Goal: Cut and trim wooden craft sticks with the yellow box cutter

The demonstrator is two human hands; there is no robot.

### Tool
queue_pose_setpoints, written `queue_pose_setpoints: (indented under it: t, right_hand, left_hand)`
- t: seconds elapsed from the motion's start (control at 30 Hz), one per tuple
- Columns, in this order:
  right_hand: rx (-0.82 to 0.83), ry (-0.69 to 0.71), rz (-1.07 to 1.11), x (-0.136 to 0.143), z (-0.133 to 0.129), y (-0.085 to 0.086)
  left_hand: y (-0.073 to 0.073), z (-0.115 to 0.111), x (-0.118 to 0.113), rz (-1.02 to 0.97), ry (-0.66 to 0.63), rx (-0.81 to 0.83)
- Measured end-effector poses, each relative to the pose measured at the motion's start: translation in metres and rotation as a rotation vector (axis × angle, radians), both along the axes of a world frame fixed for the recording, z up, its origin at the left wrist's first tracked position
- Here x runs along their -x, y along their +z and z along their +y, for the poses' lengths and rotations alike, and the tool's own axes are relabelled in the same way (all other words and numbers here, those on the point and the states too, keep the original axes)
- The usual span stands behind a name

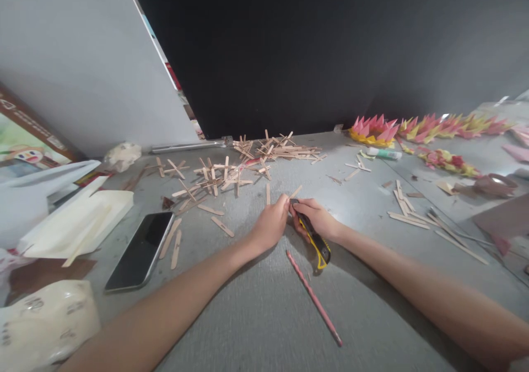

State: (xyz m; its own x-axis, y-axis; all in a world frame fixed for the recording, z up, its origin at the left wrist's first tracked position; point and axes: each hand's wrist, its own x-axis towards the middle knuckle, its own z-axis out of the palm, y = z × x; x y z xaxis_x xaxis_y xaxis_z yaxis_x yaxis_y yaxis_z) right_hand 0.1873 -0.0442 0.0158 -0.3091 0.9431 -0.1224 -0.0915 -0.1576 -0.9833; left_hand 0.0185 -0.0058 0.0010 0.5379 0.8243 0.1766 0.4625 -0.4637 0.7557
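Observation:
Near the middle of the grey table (248, 317), my right hand (316, 217) is wrapped round a black and yellow utility knife (316, 237), its rear end pointing down toward me. My left hand (273, 220) is closed and touches the right one at the knife's front end. A thin wooden stick (296, 192) sticks out beyond the meeting fingertips; my fingers hide its lower part, and the blade cannot be made out. Another wooden stick (268, 193) lies just beyond my left hand. Below the hands lies a pink pencil (314, 297), slanting down to the right.
Many loose wooden sticks (215, 179) lie in a heap beyond the hands. A phone (140, 251) and a pale tray (78, 223) are at the left. Pink and yellow paper crowns (374, 130), a glue stick (384, 153) and a tape roll (496, 184) are at the right. A black panel (309, 52) stands behind.

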Motion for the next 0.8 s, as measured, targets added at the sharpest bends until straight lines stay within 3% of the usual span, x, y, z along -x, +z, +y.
queue_pose_setpoints:
  t: [0.2,0.5,0.6,0.8]
  right_hand:
    - [-0.024,-0.038,-0.001,0.003,-0.003,0.000]
    - [0.013,0.105,0.098,-0.007,0.000,0.003]
    - [-0.028,0.045,0.137,-0.007,-0.002,0.000]
    - [-0.033,-0.047,0.177,-0.005,-0.003,-0.005]
  left_hand:
    - [0.001,-0.001,-0.001,0.002,0.005,0.027]
    - [0.004,0.003,-0.003,-0.175,-0.046,0.169]
    - [0.007,0.000,-0.004,-0.289,-0.043,0.269]
    - [0.009,-0.002,-0.005,-0.355,-0.034,0.290]
